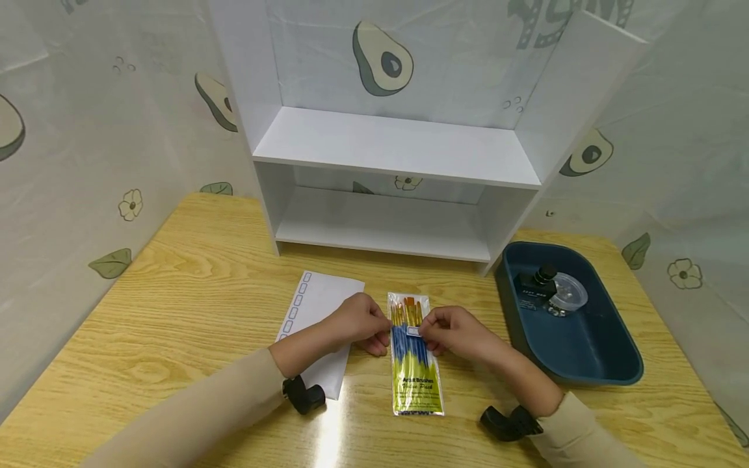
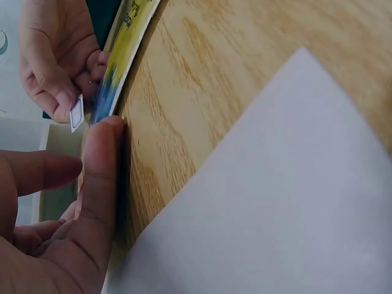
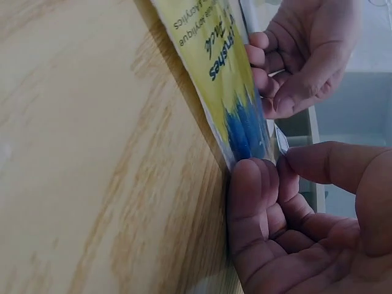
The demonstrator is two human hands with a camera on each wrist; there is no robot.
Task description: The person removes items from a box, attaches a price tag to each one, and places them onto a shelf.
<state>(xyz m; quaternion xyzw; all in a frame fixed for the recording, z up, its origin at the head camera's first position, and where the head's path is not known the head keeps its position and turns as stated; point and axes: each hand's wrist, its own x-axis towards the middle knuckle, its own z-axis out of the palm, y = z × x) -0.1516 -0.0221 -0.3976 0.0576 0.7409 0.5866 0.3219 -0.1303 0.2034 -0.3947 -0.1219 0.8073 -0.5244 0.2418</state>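
Observation:
A clear pack of artist brushes with blue handles and a yellow printed lower part lies flat on the table. Between the thumb and a finger of my right hand is a small white label with a dark border. The label sits over the upper middle of the pack; whether it touches the plastic I cannot tell. That hand's other fingers rest by the pack's right edge. My left hand touches the pack's left edge, its thumb and forefinger apart in the left wrist view. Beside it lies a white label sheet, partly under the left forearm.
A white two-level shelf stands at the back of the wooden table. On the right is a dark blue bin holding a small black box with a black-capped bottle and a round clear container.

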